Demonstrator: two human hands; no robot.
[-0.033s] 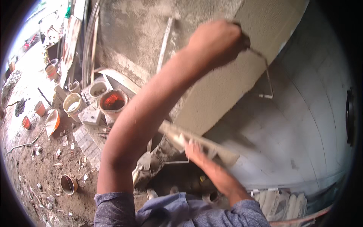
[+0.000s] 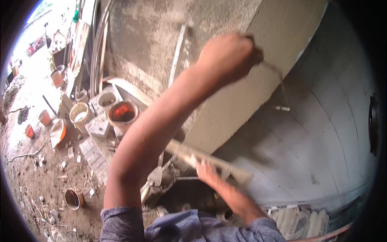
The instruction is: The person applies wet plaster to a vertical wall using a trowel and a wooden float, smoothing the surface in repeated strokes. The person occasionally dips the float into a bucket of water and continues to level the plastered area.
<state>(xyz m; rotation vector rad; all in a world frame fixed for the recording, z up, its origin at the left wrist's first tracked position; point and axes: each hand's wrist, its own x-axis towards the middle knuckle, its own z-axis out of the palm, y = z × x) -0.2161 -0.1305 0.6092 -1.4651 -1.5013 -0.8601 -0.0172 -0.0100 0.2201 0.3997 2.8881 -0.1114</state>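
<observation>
My left hand (image 2: 227, 56) is raised high and closed in a fist around the grip of a thin bent metal tool (image 2: 282, 94), whose rod runs down along the smooth beige plastered surface (image 2: 242, 109). Lower down, my right hand (image 2: 207, 169) grips a long flat mortar-smeared board (image 2: 238, 173) held slantwise in front of my chest. My left forearm crosses the middle of the view and hides part of the wall behind it.
A rough grey plastered wall (image 2: 149, 36) stands behind, white blockwork (image 2: 330, 137) to the right. Buckets (image 2: 123, 115) (image 2: 79, 115), orange pots (image 2: 44, 117) and a small tin (image 2: 73, 198) sit on the dirt ground at left. A trowel (image 2: 154, 176) lies below; sacks (image 2: 300, 222) at bottom right.
</observation>
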